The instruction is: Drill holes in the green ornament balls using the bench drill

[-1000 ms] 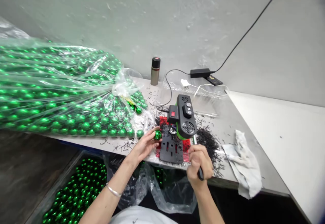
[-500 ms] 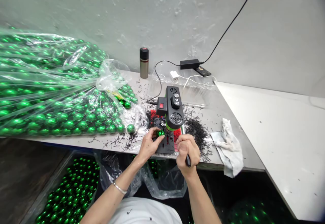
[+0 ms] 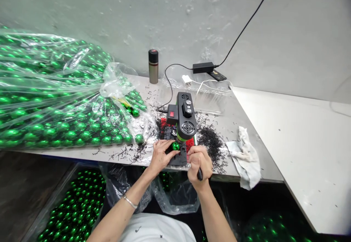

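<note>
A small shiny green ball sits under the front end of a black machine head, which has round vents, knobs and a red switch. My left hand has thumb and forefinger closed around the ball from the left, above a dark slotted base plate. On the right, my right hand is wrapped in a fist round a black handle; its rounded end sticks out below the fist. The rest of the handle is hidden. Red material shows beside the machine.
Black scraps are heaped right of the machine. A clear bag of green balls fills the left side. A bottle, a power adapter and a clear plastic tray stand behind; a stained cloth hangs over the front edge.
The ball now sits a little farther right against the machine, with my left fingers stretched closer along it. My right hand keeps its grip on the handle. The whole view has shifted slightly.
</note>
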